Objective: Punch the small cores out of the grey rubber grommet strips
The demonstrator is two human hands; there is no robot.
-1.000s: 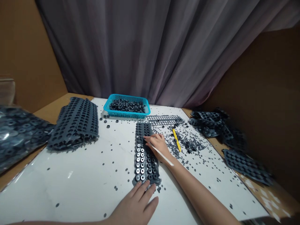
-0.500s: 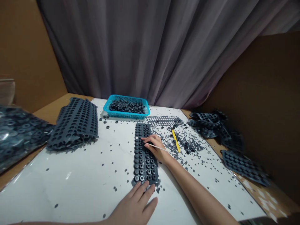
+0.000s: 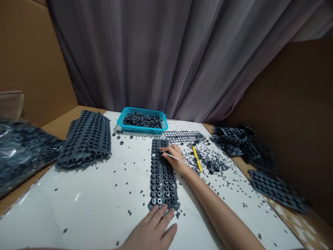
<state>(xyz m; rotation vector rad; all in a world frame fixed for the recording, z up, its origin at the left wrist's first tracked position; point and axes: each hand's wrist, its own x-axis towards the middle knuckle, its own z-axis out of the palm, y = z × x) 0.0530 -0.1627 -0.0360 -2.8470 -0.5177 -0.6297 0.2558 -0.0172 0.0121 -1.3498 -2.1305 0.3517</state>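
A dark grey moulded rubber sheet (image 3: 156,180), set with rows of round ring-like pieces, lies lengthwise on the white table. My left hand (image 3: 153,227) rests flat at its near end, fingers stretched out and fingertips on the edge. Near the far end, my right hand (image 3: 173,158) pinches a thin white stick (image 3: 179,159). One end of the stick points at the sheet's upper rows; the contact of its tip is hidden by the fingers. A single hole in the left row shows white.
A blue basket (image 3: 142,130) of small dark pieces stands at the back. Punched sheets (image 3: 84,139) and a plastic bag (image 3: 24,149) of parts lie left. To the right are a yellow tool (image 3: 197,158), scattered small discs, a flat perforated sheet (image 3: 184,135) and crumpled sheets (image 3: 234,139).
My right hand has moved slightly farther up the sheet with the white stick. My left hand stays on the near end. The whole view has shifted a little.
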